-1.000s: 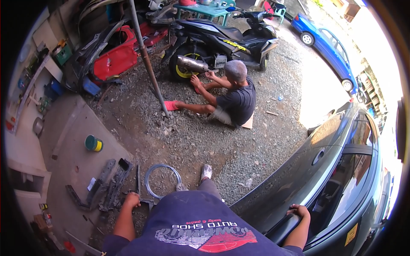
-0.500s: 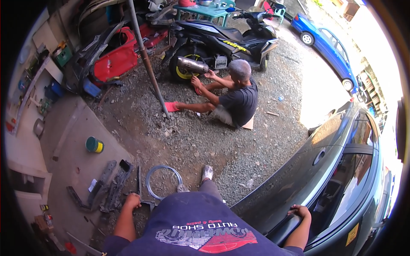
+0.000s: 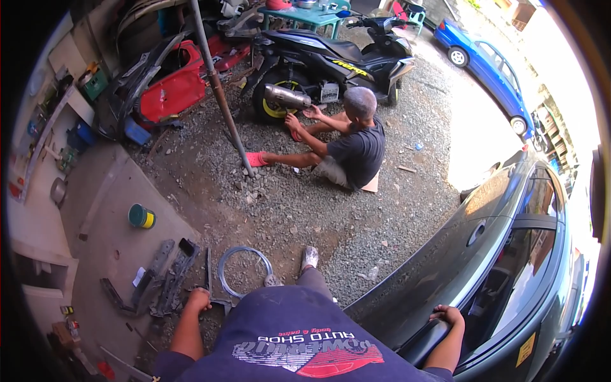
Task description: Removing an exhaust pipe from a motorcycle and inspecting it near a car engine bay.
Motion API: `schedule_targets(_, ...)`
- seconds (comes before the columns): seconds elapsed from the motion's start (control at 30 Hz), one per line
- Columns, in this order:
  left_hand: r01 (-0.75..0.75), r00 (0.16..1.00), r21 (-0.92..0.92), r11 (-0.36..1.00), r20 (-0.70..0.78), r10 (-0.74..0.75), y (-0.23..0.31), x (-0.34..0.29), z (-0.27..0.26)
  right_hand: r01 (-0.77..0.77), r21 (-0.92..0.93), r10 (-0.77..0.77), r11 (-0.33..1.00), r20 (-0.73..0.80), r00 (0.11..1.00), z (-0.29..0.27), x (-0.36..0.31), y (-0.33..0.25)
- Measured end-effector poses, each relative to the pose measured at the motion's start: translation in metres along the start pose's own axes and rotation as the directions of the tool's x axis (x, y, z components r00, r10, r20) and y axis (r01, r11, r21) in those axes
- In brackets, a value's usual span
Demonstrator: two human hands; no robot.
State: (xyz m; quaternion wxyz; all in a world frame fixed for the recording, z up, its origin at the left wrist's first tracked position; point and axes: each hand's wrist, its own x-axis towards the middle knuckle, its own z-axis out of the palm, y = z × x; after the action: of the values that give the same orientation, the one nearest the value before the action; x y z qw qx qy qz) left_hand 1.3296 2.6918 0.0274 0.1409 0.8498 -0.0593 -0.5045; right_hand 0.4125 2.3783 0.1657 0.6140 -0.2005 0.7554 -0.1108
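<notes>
Looking down at my own body in a gravel yard. My right hand (image 3: pixel 447 314) rests on the mirror (image 3: pixel 422 337) of a dark car (image 3: pixel 439 270) close by on my right, its fingers bent over the top; I cannot tell whether they squeeze. My left hand (image 3: pixel 199 299) hangs low on the other side, fingers curled in, and I cannot tell whether it grips anything. Near it on the ground are dark metal parts (image 3: pixel 175 275) and a loop of wire (image 3: pixel 221 268); the wire lies just in front of me. Farther left, a green tub (image 3: pixel 142 216) with a yellow band sits on concrete. Ahead, beyond my shoe (image 3: pixel 310 256), a co-worker (image 3: pixel 359 153) in a dark shirt sits beside a motorbike (image 3: pixel 337 54), both hands near its silver muffler (image 3: pixel 287 97). A slanting pole (image 3: pixel 219 95) stands left of them, and a blue car (image 3: pixel 487 73) is parked at upper right
</notes>
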Motion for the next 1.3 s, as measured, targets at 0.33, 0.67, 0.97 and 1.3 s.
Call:
schedule_targets(0.33, -0.016, 1.000, 0.026, 1.000, -0.003, 0.016, -0.003, 0.000, -0.001, 0.017, -0.094, -0.016, 0.995, 0.002, 1.000, 0.008, -0.014, -0.003)
schedule_targets(0.67, -0.047, 0.999, 0.138, 0.989, 0.013, 0.046, 0.005, 0.004, -0.002, 0.009, -0.012, -0.009, 1.000, 0.004, 1.000, -0.003, -0.005, 0.001)
schedule_targets(0.97, -0.059, 0.996, 0.293, 0.954, 0.079, 0.037, 0.056, 0.048, -0.006, -0.004, -0.043, 0.005, 0.999, 0.031, 1.000, 0.006, -0.011, -0.010)
schedule_targets(1.3, -0.117, 0.993, 0.224, 0.968, -0.008, 0.122, 0.233, 0.095, -0.034, -0.514, -0.502, 0.502, 0.696, -0.171, 0.848, 0.054, 0.091, -0.091)
